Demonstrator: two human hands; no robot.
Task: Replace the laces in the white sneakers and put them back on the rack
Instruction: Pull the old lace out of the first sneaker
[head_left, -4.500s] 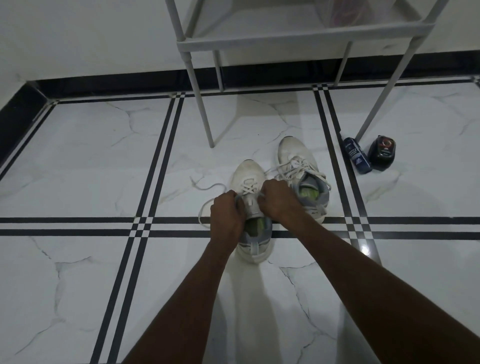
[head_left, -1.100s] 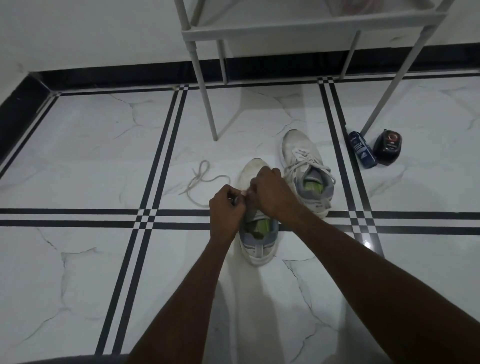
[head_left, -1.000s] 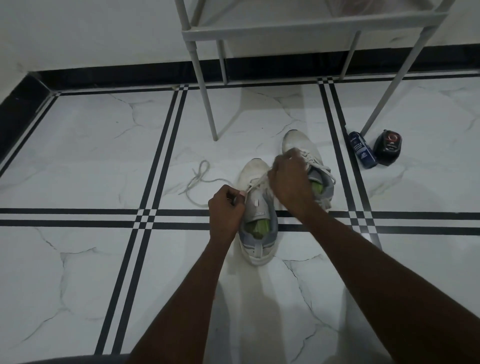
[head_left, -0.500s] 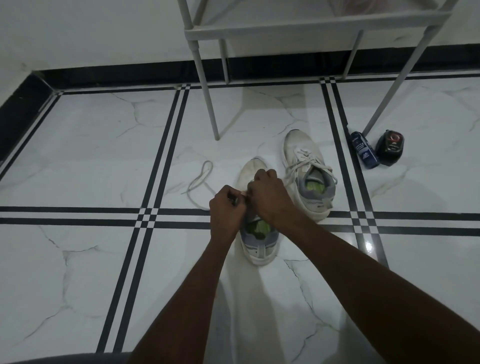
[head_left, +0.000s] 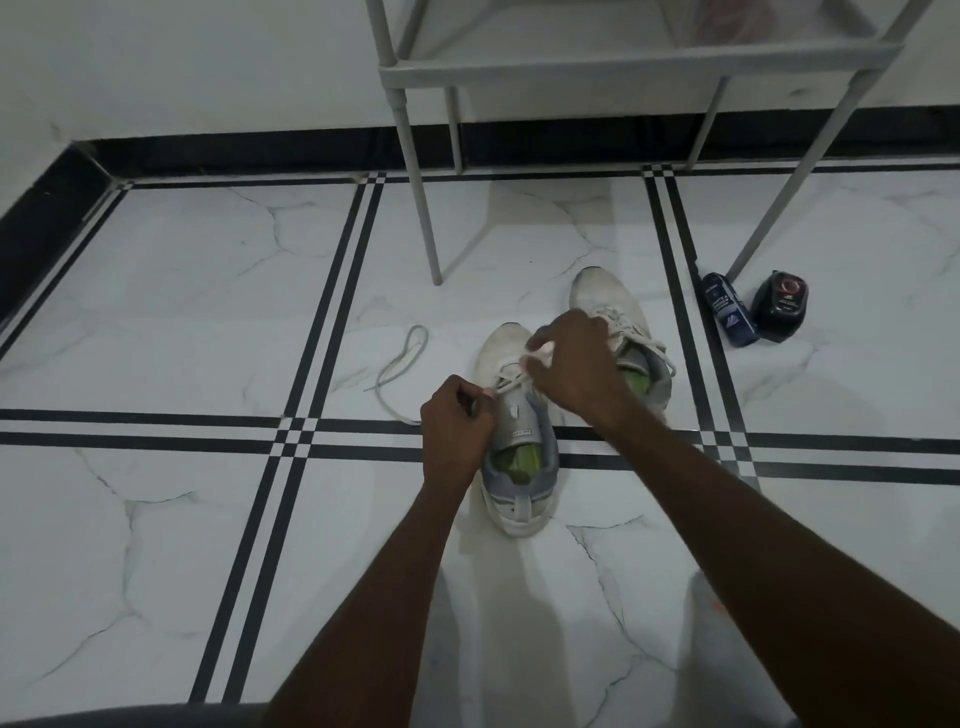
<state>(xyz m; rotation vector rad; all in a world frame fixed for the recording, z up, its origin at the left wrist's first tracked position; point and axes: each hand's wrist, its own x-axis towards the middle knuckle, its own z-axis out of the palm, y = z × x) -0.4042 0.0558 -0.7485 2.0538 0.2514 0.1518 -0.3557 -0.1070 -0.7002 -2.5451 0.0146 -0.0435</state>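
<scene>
Here the left hand (head_left: 457, 428) pinches the lace (head_left: 511, 378) taut beside the near sneaker (head_left: 514, 415), so the right hand (head_left: 571, 364), fingers curled gripping its other end, can thread 1 eyelet.

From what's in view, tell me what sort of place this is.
Probably a home entryway or shoe corner: a white rack against the wall, two white sneakers on the marble-look tile floor, and shoe-care containers beside the rack's leg.
</scene>
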